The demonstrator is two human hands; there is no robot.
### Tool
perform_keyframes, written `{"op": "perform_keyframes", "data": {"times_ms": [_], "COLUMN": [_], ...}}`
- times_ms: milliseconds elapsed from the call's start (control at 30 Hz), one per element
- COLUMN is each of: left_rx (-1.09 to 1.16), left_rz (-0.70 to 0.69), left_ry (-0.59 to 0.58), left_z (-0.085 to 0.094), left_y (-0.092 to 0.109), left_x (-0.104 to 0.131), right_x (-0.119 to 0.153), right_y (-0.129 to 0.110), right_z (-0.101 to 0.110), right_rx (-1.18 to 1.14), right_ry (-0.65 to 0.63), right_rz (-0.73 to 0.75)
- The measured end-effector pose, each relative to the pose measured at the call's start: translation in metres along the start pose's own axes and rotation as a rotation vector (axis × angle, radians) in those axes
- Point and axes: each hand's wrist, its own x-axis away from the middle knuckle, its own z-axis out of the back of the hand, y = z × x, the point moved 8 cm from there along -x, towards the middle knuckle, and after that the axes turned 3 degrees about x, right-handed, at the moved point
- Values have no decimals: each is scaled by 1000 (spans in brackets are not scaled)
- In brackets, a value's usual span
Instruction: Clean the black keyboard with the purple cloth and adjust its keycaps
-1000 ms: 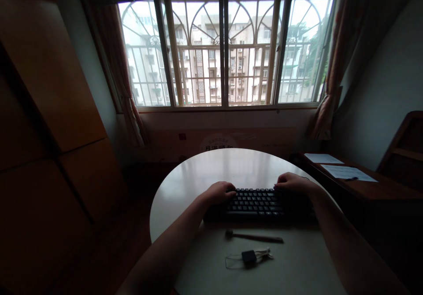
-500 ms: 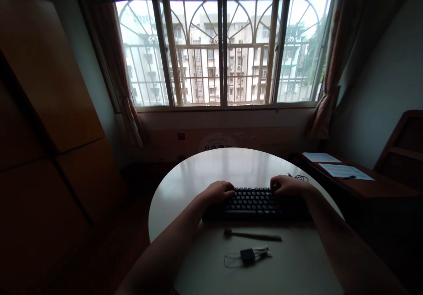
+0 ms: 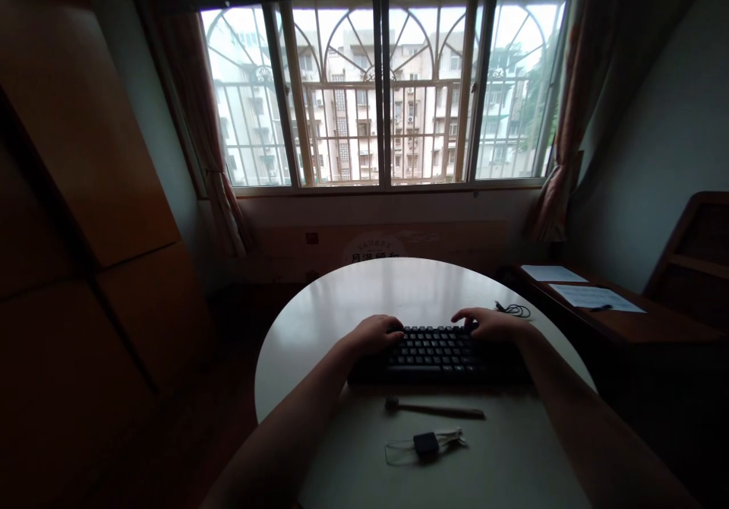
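Observation:
A black keyboard (image 3: pixel 436 351) lies across the white round table (image 3: pixel 319 304). My left hand (image 3: pixel 377 333) rests on its left end with the fingers curled over the far edge; what they grip, if anything, is hidden. Over the right part of the keys is my right hand (image 3: pixel 488 324), its index finger stretched out to the left and apart from the thumb. Nearer to me lies a thin brush (image 3: pixel 436 408) with its head to the left. Below that is a small dark square object (image 3: pixel 426 445) with wire loops and pale prongs at its sides.
A coiled black cable (image 3: pixel 514 310) lies just beyond my right hand. To the right stands a brown wooden table (image 3: pixel 672 325) with paper sheets (image 3: pixel 598 297) and a dark pen. An orange-brown cabinet (image 3: pixel 96 152) is at the left, and a barred window fills the far wall.
My right hand has opened: its index finger now extends to the left, where before the fingers were curled down at the keyboard's edge. My left hand looks the same.

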Motion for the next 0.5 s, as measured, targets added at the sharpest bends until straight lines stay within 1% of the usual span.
{"op": "perform_keyframes", "data": {"times_ms": [100,233,367,500], "left_rx": [0,1,-1,1], "left_rz": [-2,-4,-1,8], "left_ry": [1,-3,1,-6], "left_z": [0,-1,0,0], "left_y": [-1,0,1,1], "left_x": [0,0,0,0], "right_x": [3,6,7,4], "right_y": [-1,-5,-9,-5], "right_z": [-1,2,2,1], "right_rx": [-10,-3,10,-14], "right_ry": [-42,-19,-7,-23], "right_rz": [-2,-36,-29,-32]}}
